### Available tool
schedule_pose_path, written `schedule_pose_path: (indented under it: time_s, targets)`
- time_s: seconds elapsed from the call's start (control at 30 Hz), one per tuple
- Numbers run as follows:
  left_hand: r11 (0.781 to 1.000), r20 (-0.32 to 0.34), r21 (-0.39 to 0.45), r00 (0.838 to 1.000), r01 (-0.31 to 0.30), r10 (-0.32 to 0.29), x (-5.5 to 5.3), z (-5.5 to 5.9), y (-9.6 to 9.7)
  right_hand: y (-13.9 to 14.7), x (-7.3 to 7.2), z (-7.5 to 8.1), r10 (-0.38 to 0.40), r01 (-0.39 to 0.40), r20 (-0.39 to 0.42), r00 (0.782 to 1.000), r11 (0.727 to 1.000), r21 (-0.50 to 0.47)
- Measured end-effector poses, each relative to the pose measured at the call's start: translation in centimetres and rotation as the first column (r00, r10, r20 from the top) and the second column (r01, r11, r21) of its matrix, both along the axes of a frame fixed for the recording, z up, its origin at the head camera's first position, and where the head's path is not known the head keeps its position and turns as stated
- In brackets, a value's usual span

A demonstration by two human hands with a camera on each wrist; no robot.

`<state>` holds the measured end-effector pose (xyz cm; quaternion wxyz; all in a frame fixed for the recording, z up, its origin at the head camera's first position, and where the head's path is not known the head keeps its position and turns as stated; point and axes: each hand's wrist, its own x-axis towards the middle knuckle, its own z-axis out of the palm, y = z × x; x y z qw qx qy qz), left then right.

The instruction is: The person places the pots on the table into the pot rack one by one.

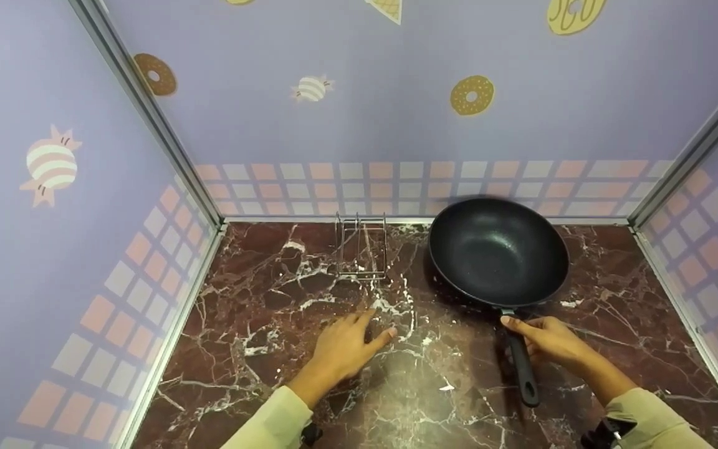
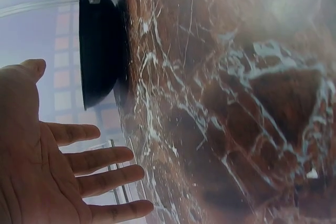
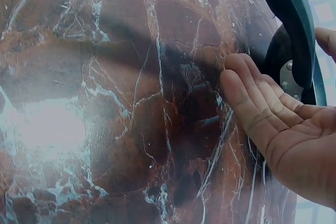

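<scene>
**Pale sleeves, two hands and a black pan on a marbled table**

Pale sleeves [image 1: 272, 421] come in at the lower edge, each with a dark device at the cuff. Out of them reach two hands. The left hand [image 1: 343, 346] is spread, its thumb well away from the other fingers, and it holds nothing; the left wrist view shows the four fingers fanned apart. Whether its fingertips touch the table [image 1: 421, 399] I cannot tell.

The right hand [image 1: 549, 343] is at the black handle [image 1: 521, 368] of a frying pan [image 1: 496, 249]. Its thumb lies over the end of the handle nearest the pan, while the fingers reach out beneath, almost straight and close together, rather than wrapping round. How firmly they press, if at all, is not clear.

Beyond the right hand, the pan stands open side up near the back wall [image 1: 384, 118], its handle pointing toward the person. Left of the pan and well apart from it, past the left hand, a wire rack [image 1: 362, 273] stands near the same wall. The table is dark red with white veins. Lilac walls close it in on three sides, patterned with pink and grey squares [image 1: 381, 170] and drawings of doughnuts and sweets.
</scene>
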<state>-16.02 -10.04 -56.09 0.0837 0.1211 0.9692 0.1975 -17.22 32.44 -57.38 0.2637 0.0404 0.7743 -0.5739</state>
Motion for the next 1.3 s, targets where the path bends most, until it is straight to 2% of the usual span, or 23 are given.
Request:
schedule_pose_path:
  time_s: [0.17, 0.33, 0.5, 0.77, 0.97, 1.1, 1.3]
  targets:
    - [0.999, -0.019, 0.027, 1.0, 0.024, -0.023, 0.0, -0.2, 1.0, -0.3, -0.3, 0.0, -0.022, 0.022, 0.018, 1.0, 0.998, -0.05]
    - [0.997, -0.024, 0.049, 0.998, 0.062, -0.061, 0.2, -0.3, 2.5, -0.7, -0.4, 0.0, -0.037, 0.037, 0.013, 0.999, 0.998, -0.051]
    - [0.994, 0.001, 0.073, 0.996, 0.086, -0.086, 0.6, -0.3, 4.2, -1.0, -0.6, -0.1, -0.059, 0.06, 0.018, 0.998, 0.996, -0.067]
    - [0.987, 0.064, 0.12, 0.991, 0.105, -0.114, 1.2, -0.8, 6.2, -1.0, -0.7, -0.4, -0.036, 0.052, 0.09, 0.995, 0.981, -0.185]
    - [0.986, 0.074, 0.12, 0.989, 0.115, -0.125, 1.6, -1.3, 7.5, -1.4, -0.9, -0.5, -0.031, 0.066, 0.136, 0.99, 0.962, -0.263]
    - [0.984, 0.077, 0.124, 0.988, 0.124, -0.134, 1.9, -1.6, 8.2, -1.7, -1.0, -0.7, -0.037, 0.1, 0.192, 0.981, 0.939, -0.328]
    - [0.981, 0.099, 0.148, 0.985, 0.126, -0.142, 2.4, -1.9, 9.4, -1.9, -1.5, -1.0, -0.048, 0.183, 0.296, 0.954, 0.875, -0.448]
